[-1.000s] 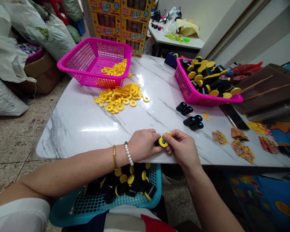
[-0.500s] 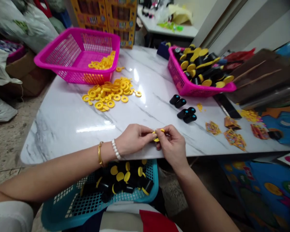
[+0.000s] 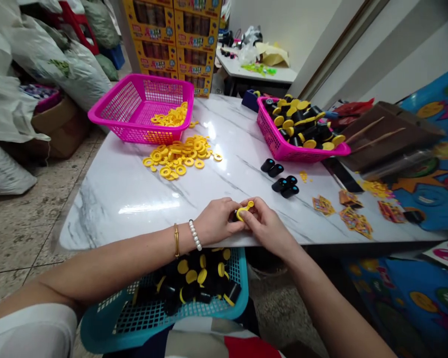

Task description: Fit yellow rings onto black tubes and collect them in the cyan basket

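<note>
Near the table's front edge, my hands meet around a small yellow cap (image 3: 242, 213) with a tab that ends in a little round knob. My right hand (image 3: 269, 227) is closed, its thumb lying on the cap. Fingers of my left hand (image 3: 217, 220) wrap a dark piece under the cap, apparently a small black tube; most of it is hidden. Beyond my hands lies a loose pile of yellow ring-shaped parts (image 3: 182, 155). Several short black tubes with blue dots (image 3: 280, 184) rest to the right. Below, a teal basket (image 3: 93, 325) holds black tubes with yellow caps.
A pink basket (image 3: 115, 99) with yellow parts stands at the back left. Another pink basket (image 3: 280, 141), heaped with capped tubes, is at the back right. Small printed packets (image 3: 354, 221) and a dark phone-like slab (image 3: 342, 175) lie on the right. Stacked yellow boxes (image 3: 175, 44) rise behind.
The view has tilted up and shifted slightly. The cap has turned in my fingers, so its round face and the knobbed tab now show. My right thumb has moved onto it.
</note>
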A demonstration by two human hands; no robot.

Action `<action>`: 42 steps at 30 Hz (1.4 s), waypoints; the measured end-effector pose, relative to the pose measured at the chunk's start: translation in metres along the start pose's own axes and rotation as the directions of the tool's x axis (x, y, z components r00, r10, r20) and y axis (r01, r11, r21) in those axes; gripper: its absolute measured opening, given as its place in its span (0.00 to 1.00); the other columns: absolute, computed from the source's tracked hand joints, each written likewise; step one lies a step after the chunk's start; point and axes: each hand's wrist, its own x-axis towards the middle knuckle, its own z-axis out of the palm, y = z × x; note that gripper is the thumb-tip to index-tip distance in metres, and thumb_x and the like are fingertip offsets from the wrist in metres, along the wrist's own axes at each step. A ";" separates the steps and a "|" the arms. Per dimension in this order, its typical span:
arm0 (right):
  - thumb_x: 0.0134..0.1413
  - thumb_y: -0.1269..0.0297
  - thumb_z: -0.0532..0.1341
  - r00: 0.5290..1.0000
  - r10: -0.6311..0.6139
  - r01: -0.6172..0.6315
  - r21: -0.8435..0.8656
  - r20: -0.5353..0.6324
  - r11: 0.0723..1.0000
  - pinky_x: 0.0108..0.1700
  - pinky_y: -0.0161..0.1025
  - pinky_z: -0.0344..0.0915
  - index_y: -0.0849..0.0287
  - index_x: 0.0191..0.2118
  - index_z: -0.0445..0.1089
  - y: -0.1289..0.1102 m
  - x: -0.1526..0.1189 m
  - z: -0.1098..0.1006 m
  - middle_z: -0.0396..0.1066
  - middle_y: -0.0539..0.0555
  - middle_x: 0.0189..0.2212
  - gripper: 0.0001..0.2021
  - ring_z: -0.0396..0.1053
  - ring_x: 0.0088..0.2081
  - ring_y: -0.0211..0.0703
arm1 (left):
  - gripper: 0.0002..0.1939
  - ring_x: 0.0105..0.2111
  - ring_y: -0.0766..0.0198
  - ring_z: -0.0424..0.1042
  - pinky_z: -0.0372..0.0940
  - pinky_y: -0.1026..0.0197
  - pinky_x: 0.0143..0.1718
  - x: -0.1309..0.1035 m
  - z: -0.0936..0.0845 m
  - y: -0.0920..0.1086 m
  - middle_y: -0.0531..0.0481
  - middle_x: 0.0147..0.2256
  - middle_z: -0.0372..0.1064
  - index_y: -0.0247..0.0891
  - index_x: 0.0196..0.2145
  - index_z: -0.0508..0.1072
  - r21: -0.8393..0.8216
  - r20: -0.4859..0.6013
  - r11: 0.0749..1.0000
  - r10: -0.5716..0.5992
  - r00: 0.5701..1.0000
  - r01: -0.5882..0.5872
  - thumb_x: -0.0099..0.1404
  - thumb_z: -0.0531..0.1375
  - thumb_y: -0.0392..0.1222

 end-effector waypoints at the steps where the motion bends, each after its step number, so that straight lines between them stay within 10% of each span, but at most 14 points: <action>1: 0.58 0.56 0.58 0.999 -0.022 0.022 -0.018 -0.040 1.000 0.31 0.35 0.64 0.56 0.43 0.64 0.000 -0.004 0.003 0.68 0.50 0.30 0.12 0.67 0.30 0.39 | 0.11 0.29 0.65 0.64 0.59 0.63 0.33 0.000 0.000 0.000 0.52 0.28 0.64 0.35 0.35 0.73 0.002 -0.003 1.000 0.001 1.000 -0.001 0.61 0.60 0.46; 6: 0.58 0.52 0.56 0.997 0.033 -0.013 0.273 -0.066 0.962 0.28 0.34 0.62 0.61 0.42 0.69 0.010 -0.008 0.001 0.67 0.50 0.27 0.17 0.64 0.26 0.36 | 0.11 0.30 0.64 0.65 0.59 0.63 0.34 -0.001 -0.001 0.000 0.50 0.30 0.66 0.37 0.37 0.74 0.019 0.005 0.999 0.034 0.999 -0.035 0.62 0.60 0.47; 10: 0.50 0.50 0.63 0.944 0.169 -0.292 0.481 0.282 0.827 0.21 0.30 0.58 0.64 0.34 0.71 0.012 0.019 -0.027 0.66 0.49 0.22 0.18 0.62 0.21 0.33 | 0.11 0.29 0.65 0.65 0.59 0.64 0.32 0.001 -0.004 -0.003 0.51 0.29 0.67 0.37 0.37 0.75 0.013 0.054 0.999 0.032 0.998 -0.033 0.58 0.63 0.45; 14: 0.41 0.56 0.69 0.828 0.194 -0.376 0.263 0.527 0.889 0.16 0.27 0.52 0.62 0.31 0.68 -0.002 0.041 -0.040 0.64 0.43 0.15 0.16 0.58 0.15 0.31 | 0.10 0.27 0.66 0.64 0.56 0.65 0.29 0.006 -0.009 -0.002 0.52 0.27 0.68 0.38 0.35 0.77 -0.008 0.102 1.000 0.000 0.995 0.001 0.57 0.64 0.44; 27: 0.49 0.55 0.63 0.971 -0.017 0.034 -0.064 0.239 0.997 0.22 0.30 0.55 0.57 0.38 0.61 -0.013 0.003 -0.015 0.62 0.42 0.20 0.15 0.59 0.21 0.34 | 0.18 0.29 0.57 0.70 0.58 0.61 0.25 0.005 0.006 0.003 0.46 0.29 0.71 0.35 0.36 0.70 0.267 0.070 0.958 -0.128 0.989 0.105 0.57 0.61 0.54; 31: 0.50 0.63 0.62 0.979 -0.120 0.159 -0.246 0.165 0.956 0.25 0.32 0.53 0.56 0.33 0.61 -0.022 -0.034 0.001 0.60 0.43 0.21 0.08 0.57 0.24 0.35 | 0.21 0.31 0.55 0.71 0.63 0.59 0.29 -0.018 -0.021 0.010 0.45 0.34 0.71 0.37 0.37 0.71 0.397 0.147 0.918 -0.050 0.988 -0.013 0.51 0.65 0.54; 34: 0.50 0.66 0.61 0.958 -0.056 0.125 -0.236 0.281 0.964 0.25 0.32 0.50 0.56 0.32 0.61 -0.018 -0.065 0.019 0.59 0.43 0.21 0.06 0.57 0.23 0.35 | 0.16 0.38 0.55 0.71 0.65 0.58 0.36 -0.029 -0.057 -0.001 0.45 0.39 0.70 0.38 0.42 0.70 0.504 0.002 0.859 -0.103 0.995 0.088 0.58 0.63 0.48; 37: 0.42 0.64 0.68 0.930 0.005 0.095 -0.253 0.368 0.963 0.25 0.32 0.51 0.56 0.33 0.64 -0.013 -0.079 0.035 0.62 0.43 0.21 0.13 0.59 0.24 0.35 | 0.16 0.43 0.56 0.70 0.64 0.58 0.40 -0.018 -0.087 -0.025 0.43 0.46 0.66 0.39 0.47 0.68 0.576 -0.216 0.775 -0.164 0.962 0.261 0.64 0.57 0.46; 42: 0.47 0.62 0.66 0.962 -0.082 0.143 -0.222 0.261 0.965 0.29 0.33 0.56 0.56 0.39 0.68 -0.016 -0.072 0.032 0.64 0.44 0.22 0.12 0.61 0.25 0.36 | 0.10 0.40 0.55 0.70 0.63 0.57 0.36 0.021 -0.089 -0.056 0.43 0.44 0.67 0.37 0.41 0.71 0.651 -0.197 0.717 -0.158 0.968 0.249 0.65 0.54 0.42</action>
